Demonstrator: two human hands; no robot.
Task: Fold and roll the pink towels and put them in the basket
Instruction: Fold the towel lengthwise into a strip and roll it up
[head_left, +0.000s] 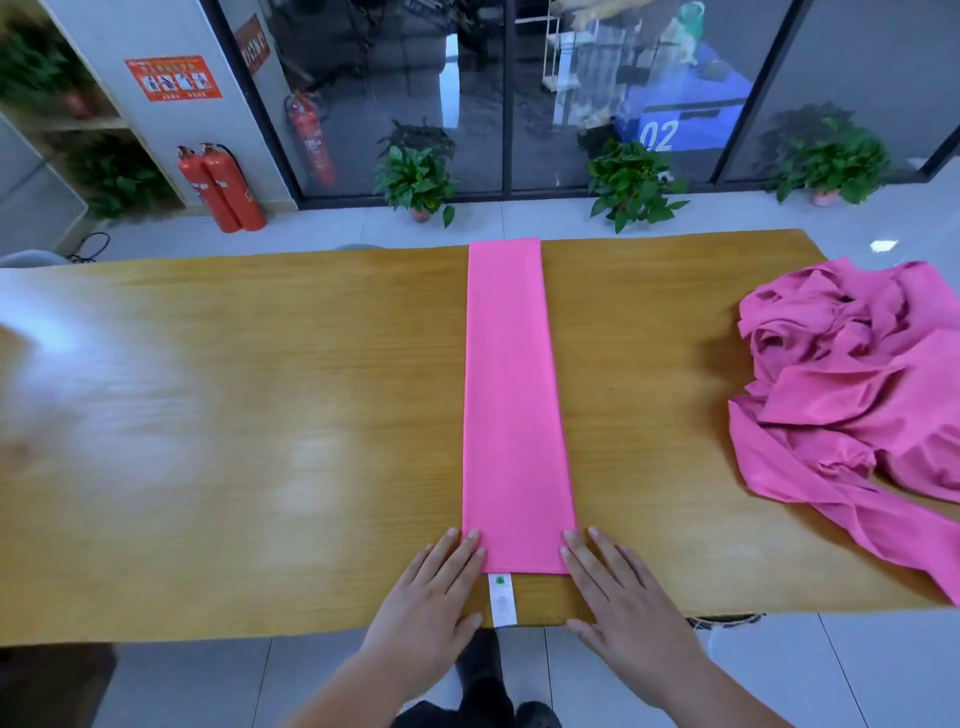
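My left hand (431, 592) lies flat on the table (260, 415) at the bottom middle of the frame. Its fingers are straight and close together. The tips touch the near left corner of the long pink towel (511, 405). My right hand (618, 597) lies flat too, with its fingers a little spread, and its tips touch the near right corner. Neither hand grips anything.

The towel is folded into a long thin strip. It runs from my hands up the middle of the frame to the far edge of the table. A white tag (502, 600) sticks out from its near end, between my hands. The print on it is too small to read.

At the right of the frame a messy heap of pink towels (852, 384) lies on the table. The frame edge cuts it off, so I cannot tell how many there are.

A dark netted thing (727, 619) peeks out under the near table edge at the lower right. I cannot tell what it is.

The left of the table is shiny and blurry.

On the floor at the top stand two red fire extinguishers (223, 187) and some green plants (415, 176) by a glass wall.
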